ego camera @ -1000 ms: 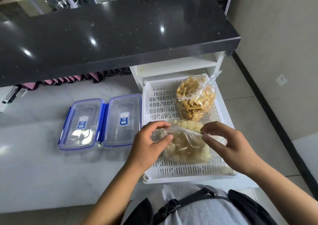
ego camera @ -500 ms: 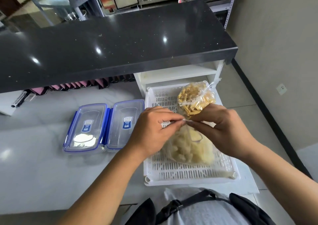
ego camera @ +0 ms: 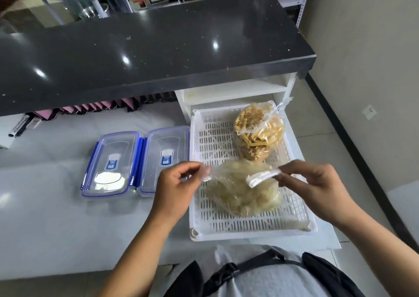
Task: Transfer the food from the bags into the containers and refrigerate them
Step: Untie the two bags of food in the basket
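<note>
1. A white slotted tray at the right end of a pale worktop holds two clear plastic bags. A pale bag of whitish lumps fills its near half. A strip bag of yellow-brown sticks sits in its far half, and the two bags touch.
2. Just left of the tray, a left container and a right container lie side by side and touching. Both are clear with blue rims and have their lids on. Only a label and glare show through each lid.
3. The left hand pinches the pale bag's left edge between thumb and fingertips. The right hand pinches a white strip at the bag's top. Whether that strip is a tie or the bag's rolled rim cannot be told.
4. Half a second earlier both hands met over the middle of the pale bag, fingertips pressed together on one spot. Now they stand apart, with the bag's top drawn out between them. The bag itself stays in the near half of the tray.
5. The pale bag's long axis runs left to right across the tray, its top turned up toward the hands. The strip bag's knotted neck points far and right. Each container's long axis runs near to far, under the edge of the black counter.
</note>
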Demonstrator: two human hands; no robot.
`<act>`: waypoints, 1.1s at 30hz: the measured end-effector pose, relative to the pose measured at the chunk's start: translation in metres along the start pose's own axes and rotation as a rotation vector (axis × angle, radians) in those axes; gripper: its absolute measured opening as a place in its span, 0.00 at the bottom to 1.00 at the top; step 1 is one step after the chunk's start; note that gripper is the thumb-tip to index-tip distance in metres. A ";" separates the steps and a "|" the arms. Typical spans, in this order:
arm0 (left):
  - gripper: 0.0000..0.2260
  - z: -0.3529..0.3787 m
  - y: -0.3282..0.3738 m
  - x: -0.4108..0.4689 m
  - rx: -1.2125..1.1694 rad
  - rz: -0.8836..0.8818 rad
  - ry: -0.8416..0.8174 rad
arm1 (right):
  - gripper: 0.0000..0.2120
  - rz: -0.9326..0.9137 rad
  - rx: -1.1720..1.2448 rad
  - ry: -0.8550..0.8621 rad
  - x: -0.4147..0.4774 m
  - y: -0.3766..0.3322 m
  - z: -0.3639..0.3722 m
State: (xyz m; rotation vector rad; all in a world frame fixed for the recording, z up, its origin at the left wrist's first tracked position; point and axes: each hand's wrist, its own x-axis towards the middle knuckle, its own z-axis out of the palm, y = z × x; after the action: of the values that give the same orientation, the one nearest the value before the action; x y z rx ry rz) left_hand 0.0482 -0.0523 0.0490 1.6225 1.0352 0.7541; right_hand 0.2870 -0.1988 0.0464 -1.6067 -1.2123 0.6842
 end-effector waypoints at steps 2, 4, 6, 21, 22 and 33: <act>0.03 -0.001 0.002 0.005 0.038 0.041 -0.037 | 0.02 -0.024 -0.025 0.022 0.005 -0.006 -0.002; 0.08 -0.001 0.010 0.010 0.107 0.092 -0.111 | 0.03 -0.052 -0.027 0.029 0.011 -0.014 0.000; 0.09 0.001 0.023 0.014 0.168 0.161 -0.178 | 0.03 -0.080 -0.032 0.022 0.016 -0.020 0.001; 0.10 -0.017 0.050 0.027 0.022 0.141 -0.163 | 0.06 -0.112 -0.122 0.238 0.025 -0.043 -0.033; 0.11 -0.016 0.054 0.025 -0.034 0.130 -0.147 | 0.07 -0.094 -0.031 0.277 0.027 -0.047 -0.032; 0.19 -0.013 0.102 0.000 -0.612 -0.029 -0.275 | 0.27 0.355 1.108 -0.119 0.032 -0.096 -0.048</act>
State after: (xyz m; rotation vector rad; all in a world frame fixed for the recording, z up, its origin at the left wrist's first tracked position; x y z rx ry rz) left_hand 0.0635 -0.0575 0.1502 1.1354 0.5526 0.7150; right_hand 0.3021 -0.1838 0.1560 -0.8191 -0.4163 1.3802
